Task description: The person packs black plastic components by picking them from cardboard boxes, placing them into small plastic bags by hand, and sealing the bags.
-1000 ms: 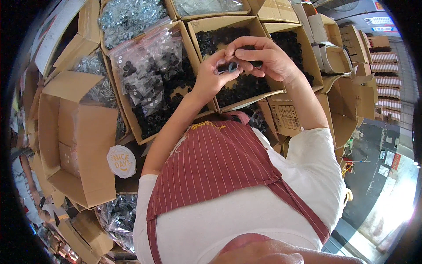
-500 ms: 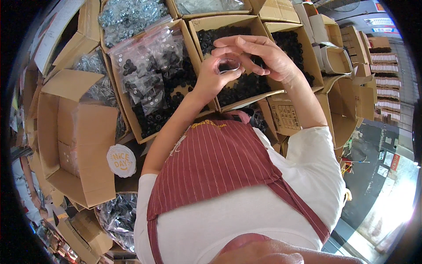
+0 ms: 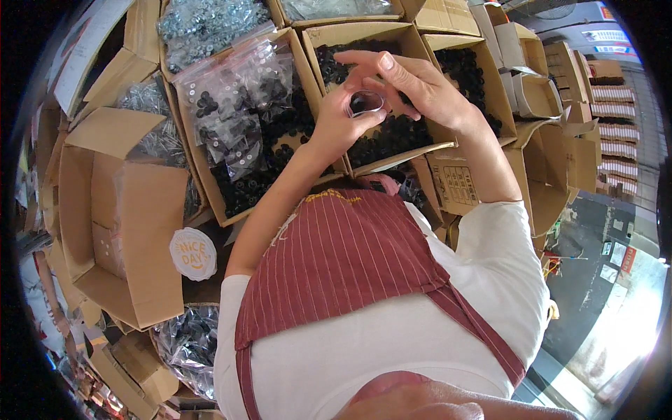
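Note:
My left hand (image 3: 337, 120) is closed round a small clear plastic bag (image 3: 367, 103), whose rounded mouth gapes upward between thumb and fingers. Something dark shows through the mouth; I cannot tell whether it lies in the bag or behind it. Close above and to the right, my right hand (image 3: 427, 85) is open, its fingers apart and partly curled beside the bag's mouth, with nothing visible in it. Both hands are over a cardboard box (image 3: 365, 32) of small black parts (image 3: 381, 147).
To the left, another box (image 3: 198, 150) holds black parts under filled clear zip bags (image 3: 227, 133). Silvery parts (image 3: 203, 28) fill a box at the far left. An open carton (image 3: 157, 245) stands near left. More black parts (image 3: 458, 70) lie in the box to the right.
My right hand has shifted slightly down and its thumb has turned. The bag's mouth has tilted and looks wider and darker. My left hand keeps its hold, slightly to the right.

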`<state>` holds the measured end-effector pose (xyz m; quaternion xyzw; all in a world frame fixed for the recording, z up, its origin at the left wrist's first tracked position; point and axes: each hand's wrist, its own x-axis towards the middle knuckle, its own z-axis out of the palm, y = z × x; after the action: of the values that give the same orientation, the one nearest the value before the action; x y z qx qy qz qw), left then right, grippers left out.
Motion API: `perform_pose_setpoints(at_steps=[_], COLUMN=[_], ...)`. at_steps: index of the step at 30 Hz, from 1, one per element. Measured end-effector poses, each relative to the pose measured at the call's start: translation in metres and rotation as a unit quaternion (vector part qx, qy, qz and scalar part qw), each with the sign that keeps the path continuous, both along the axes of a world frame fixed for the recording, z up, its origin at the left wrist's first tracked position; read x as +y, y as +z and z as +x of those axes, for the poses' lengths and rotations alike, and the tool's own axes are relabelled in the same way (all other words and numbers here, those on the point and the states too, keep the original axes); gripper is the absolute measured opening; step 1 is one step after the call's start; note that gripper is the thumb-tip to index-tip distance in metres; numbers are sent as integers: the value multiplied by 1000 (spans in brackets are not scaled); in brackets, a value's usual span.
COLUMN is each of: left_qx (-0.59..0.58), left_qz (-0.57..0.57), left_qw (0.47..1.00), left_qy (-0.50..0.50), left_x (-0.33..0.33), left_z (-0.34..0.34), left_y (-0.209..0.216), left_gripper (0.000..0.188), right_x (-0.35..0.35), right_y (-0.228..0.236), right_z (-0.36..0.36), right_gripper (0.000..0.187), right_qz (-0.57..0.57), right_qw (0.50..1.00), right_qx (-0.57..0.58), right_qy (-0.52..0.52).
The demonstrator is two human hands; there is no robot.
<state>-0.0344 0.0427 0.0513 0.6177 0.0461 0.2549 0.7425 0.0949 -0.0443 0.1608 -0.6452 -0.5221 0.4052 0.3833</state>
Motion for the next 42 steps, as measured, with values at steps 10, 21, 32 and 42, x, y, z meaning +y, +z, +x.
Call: perform_pose_setpoints(at_steps=[10, 21, 32, 42], left_qx=[-12, -20, -41, 16], left_qz=[-65, 12, -98, -73], left_qw=[997, 1000, 988, 993], left_qy=[-37, 21, 114, 90], left_x=[-3, -2, 14, 7], left_z=[1, 1, -2, -1], left_y=[-12, -11, 1, -5], left_gripper=[27, 42, 28, 30], right_x=[14, 6, -12, -25], right_y=[-12, -16, -136, -125], right_z=[-7, -16, 54, 41], right_gripper=[50, 61, 30, 28], right_qz=[63, 75, -31, -79], right_qw=[967, 991, 946, 908], right_qx=[247, 110, -321, -412], right_qy=[-27, 26, 36, 19])
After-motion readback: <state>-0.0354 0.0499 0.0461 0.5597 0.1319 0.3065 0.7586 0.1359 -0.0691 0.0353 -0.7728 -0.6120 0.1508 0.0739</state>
